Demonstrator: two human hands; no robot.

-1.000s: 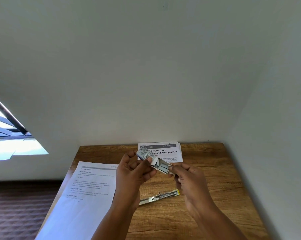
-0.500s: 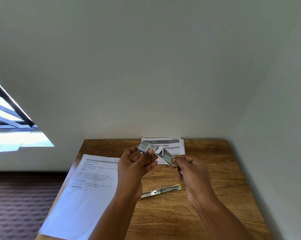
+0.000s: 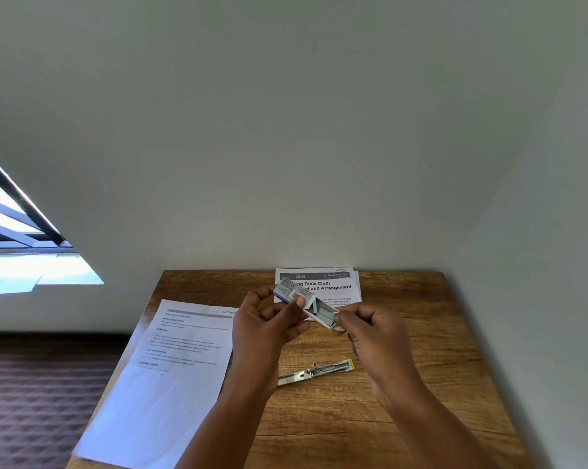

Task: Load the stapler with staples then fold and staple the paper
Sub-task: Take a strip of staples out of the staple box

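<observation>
My left hand (image 3: 269, 324) grips the sleeve of a small staple box (image 3: 291, 292) above the wooden table (image 3: 421, 384). My right hand (image 3: 375, 336) pinches the end of the box's white inner tray (image 3: 321, 316), which is slid partway out and shows grey staple strips. The stapler (image 3: 316, 370), metal with a yellow tip, lies flat on the table below my hands. A white printed sheet of paper (image 3: 171, 367) lies on the table's left side, hanging over its edge.
A second, smaller printed paper (image 3: 333, 282) headed "Table Cloth Arrangement" lies at the table's far edge against the wall. Walls close in behind and to the right. Dark carpet (image 3: 32, 401) and a bright window (image 3: 15, 252) are on the left.
The view has tilted slightly, so table and hands sit a little higher in frame. The inner tray has slid somewhat further out of the sleeve. The stapler and papers have not moved.
</observation>
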